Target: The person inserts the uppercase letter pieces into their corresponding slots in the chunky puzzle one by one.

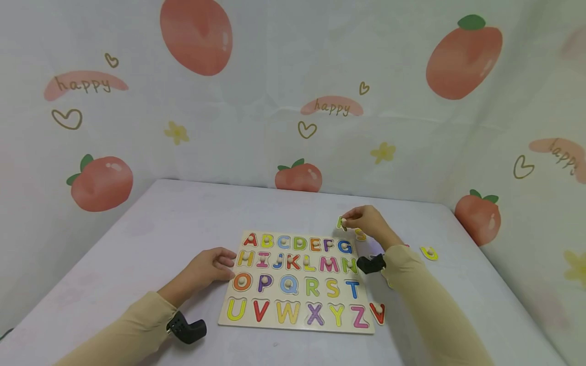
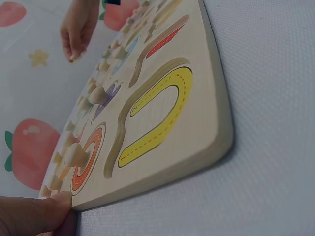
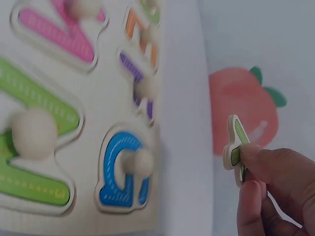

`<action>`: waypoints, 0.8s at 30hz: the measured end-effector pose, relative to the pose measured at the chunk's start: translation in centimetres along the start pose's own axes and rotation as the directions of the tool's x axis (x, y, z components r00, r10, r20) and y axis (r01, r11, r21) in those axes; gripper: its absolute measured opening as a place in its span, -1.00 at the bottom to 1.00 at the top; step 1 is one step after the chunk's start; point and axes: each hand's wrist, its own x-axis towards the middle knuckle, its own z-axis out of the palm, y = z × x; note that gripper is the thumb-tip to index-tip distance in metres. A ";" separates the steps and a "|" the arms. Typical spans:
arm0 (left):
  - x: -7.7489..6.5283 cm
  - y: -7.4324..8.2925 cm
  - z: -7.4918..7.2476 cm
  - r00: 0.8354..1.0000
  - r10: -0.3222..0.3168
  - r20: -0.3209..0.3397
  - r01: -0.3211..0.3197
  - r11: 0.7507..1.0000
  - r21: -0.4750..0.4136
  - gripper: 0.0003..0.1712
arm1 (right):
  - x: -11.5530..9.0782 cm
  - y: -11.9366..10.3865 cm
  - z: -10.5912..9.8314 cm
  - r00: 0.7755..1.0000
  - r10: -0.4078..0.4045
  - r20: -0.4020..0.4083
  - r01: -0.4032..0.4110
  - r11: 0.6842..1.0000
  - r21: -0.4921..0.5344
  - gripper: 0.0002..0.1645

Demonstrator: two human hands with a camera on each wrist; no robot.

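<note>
A wooden alphabet board lies flat on the table. Knobbed letters A through Q sit in it, while R to Z show as bare printed recesses. My left hand rests against the board's left edge, its thumb at the rim beside the orange O. Beyond the board's top right corner, my right hand pinches a green letter piece between thumb and fingers, held above the table and seen nearly edge-on in the right wrist view. Close below it is a yellow S piece.
A red V piece lies at the board's lower right edge. Farther right is a yellow U piece. A purple piece and others lie partly hidden beneath the right forearm. A printed cloth hangs behind the table.
</note>
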 end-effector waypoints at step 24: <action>-0.1 0.1 -0.1 1.000 0.005 0.007 -0.005 1.000 -0.004 -0.43 | -7.6 -3.7 5.5 0.942 -0.197 0.272 0.183 0.980 0.077 -0.91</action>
